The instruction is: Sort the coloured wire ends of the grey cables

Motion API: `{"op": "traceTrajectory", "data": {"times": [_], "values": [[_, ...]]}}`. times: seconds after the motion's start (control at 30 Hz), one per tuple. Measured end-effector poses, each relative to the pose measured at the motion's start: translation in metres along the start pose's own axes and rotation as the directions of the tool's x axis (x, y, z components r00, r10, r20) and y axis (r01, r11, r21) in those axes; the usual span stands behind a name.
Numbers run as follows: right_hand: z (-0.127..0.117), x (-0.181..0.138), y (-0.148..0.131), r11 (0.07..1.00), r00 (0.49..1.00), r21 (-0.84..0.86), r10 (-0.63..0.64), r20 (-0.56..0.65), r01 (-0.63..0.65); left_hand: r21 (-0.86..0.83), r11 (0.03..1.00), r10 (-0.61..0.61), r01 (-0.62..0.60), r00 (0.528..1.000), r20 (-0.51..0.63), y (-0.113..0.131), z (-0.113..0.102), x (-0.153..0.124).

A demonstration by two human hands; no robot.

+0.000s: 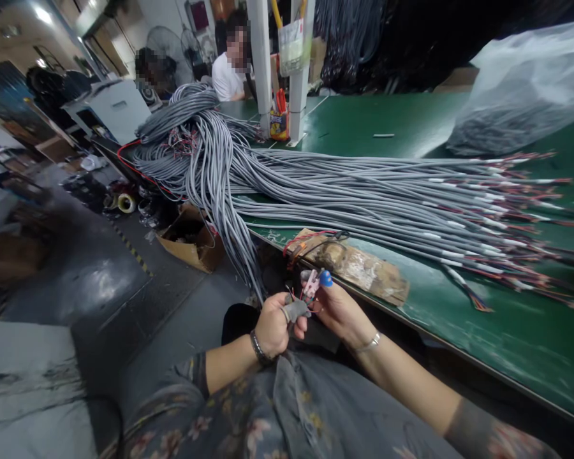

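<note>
My left hand (275, 324), with a grey cover on its thumb, is closed in a pinch on thin wires (293, 294), red and dark ones. Right beside it my right hand (343, 315), wearing a blue cover on a fingertip, grips a small pinkish-white connector-like piece (310, 285); its exact kind is too small to tell. The two hands nearly meet in front of my body, just off the bench edge. A hanging loop of grey cables (220, 185) drops from the bench to behind my left hand. Where the held wires join a cable is hidden by my fingers.
Many grey cables (344, 185) with stripped, coloured ends lie along the green bench (387, 127). A worn wooden block (363, 271) sits at its edge. Also around are a plastic bag (526, 89), a white post (261, 57), an open carton (191, 245) and a seated person (229, 73).
</note>
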State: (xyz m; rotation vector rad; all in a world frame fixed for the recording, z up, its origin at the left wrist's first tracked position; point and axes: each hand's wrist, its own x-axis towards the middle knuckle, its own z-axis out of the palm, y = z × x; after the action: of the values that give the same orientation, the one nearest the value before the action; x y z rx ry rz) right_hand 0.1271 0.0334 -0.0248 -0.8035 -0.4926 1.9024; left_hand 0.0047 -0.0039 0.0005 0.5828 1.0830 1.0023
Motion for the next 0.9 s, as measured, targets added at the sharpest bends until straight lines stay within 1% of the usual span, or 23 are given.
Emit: {"op": "traceTrajectory", "data": {"times": [0.1, 0.17, 0.3, 0.37, 0.43, 0.5, 0.6, 0.67, 0.77, 0.9], "values": [[0.002, 0.0, 0.001, 1.0, 0.999, 0.015, -0.018, -0.034, 0.018, 0.011, 1.0, 0.005, -0.005, 1.0, -0.001, 0.0, 0.0, 0.0], [0.004, -0.001, 0.0, 1.0, 1.0, 0.021, -0.011, -0.015, 0.012, 0.016, 1.0, 0.004, -0.004, 1.0, -0.003, 0.001, 0.0, 0.0], [0.002, -0.007, -0.002, 0.999, 0.995, 0.006, 0.044, 0.094, -0.045, 0.02, 0.999, 0.03, -0.03, 1.0, -0.002, 0.002, -0.002, -0.004], [-0.001, -0.014, -0.003, 0.994, 0.981, -0.046, 0.103, 0.162, -0.097, 0.028, 0.998, 0.061, -0.061, 0.998, 0.006, 0.0, -0.005, -0.005], [-0.003, -0.02, -0.003, 0.985, 0.969, -0.123, 0.143, 0.201, -0.12, 0.049, 0.995, 0.089, -0.09, 0.996, 0.011, -0.003, -0.009, -0.005], [-0.003, -0.026, -0.003, 0.976, 0.973, -0.192, 0.142, 0.182, -0.107, 0.083, 0.99, 0.109, -0.11, 0.994, 0.016, -0.007, -0.014, -0.004], [0.0, -0.03, -0.002, 0.966, 0.989, -0.252, 0.094, 0.112, -0.063, 0.143, 0.98, 0.135, -0.139, 0.99, 0.04, -0.011, -0.018, -0.004], [0.002, -0.031, -0.002, 0.958, 0.994, -0.284, 0.065, 0.091, -0.037, 0.196, 0.969, 0.141, -0.15, 0.988, 0.059, -0.01, -0.019, -0.005], [0.005, -0.032, -0.001, 0.948, 0.996, -0.317, 0.037, 0.079, -0.01, 0.28, 0.949, 0.127, -0.146, 0.988, 0.086, -0.006, -0.018, -0.008], [0.01, -0.035, 0.001, 0.951, 0.992, -0.306, 0.078, 0.103, -0.043, 0.332, 0.934, 0.1, -0.134, 0.988, 0.116, -0.001, -0.015, -0.012]]}}
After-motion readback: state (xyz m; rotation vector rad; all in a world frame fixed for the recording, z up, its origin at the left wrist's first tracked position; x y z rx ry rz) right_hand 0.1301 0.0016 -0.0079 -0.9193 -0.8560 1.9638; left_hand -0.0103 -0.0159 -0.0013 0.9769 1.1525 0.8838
